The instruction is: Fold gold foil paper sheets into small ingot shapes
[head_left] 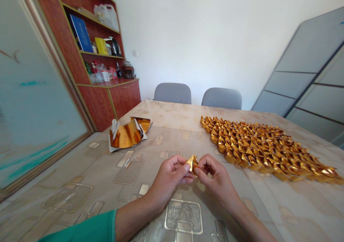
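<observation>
Between my two hands, just above the table, is a small folded gold foil paper piece [192, 162] with a pointed top. My left hand [174, 171] pinches its left side between thumb and fingers. From the other side my right hand [211, 168] grips it, thumb pressed on its lower right part. The fingers hide much of the piece. To the right lie many folded gold paper pieces [258, 145] in close rows. At the left rests a loose stack of gold foil sheets [126, 134] with white edges, some of them curled.
A patterned cover lies over the table [131, 202]. Two grey chairs [172, 93] stand at its far side against the white wall. Back left is a red-brown shelf cabinet [107, 98] with bottles and a kettle. Frosted panels flank both sides.
</observation>
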A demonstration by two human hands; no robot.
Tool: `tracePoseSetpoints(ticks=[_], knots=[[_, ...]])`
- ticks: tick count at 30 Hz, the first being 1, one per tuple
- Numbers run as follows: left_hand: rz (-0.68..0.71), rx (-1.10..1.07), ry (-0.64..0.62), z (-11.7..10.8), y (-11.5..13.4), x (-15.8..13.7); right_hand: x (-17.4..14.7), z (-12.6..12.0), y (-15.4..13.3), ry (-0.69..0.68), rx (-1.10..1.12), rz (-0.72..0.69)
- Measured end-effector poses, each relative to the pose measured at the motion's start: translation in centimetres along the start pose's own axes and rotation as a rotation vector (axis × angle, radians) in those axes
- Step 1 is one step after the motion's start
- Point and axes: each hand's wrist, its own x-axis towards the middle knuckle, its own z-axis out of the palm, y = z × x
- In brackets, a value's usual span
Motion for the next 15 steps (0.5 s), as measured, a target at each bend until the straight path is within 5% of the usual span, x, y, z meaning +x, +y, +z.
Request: tracePoseSetpoints(ticks=[15], knots=[[0.106, 0.132, -0.003, 0.17, -0.45, -0.05, 0.09, -0.37, 0.18, -0.013, -0.029, -0.069]])
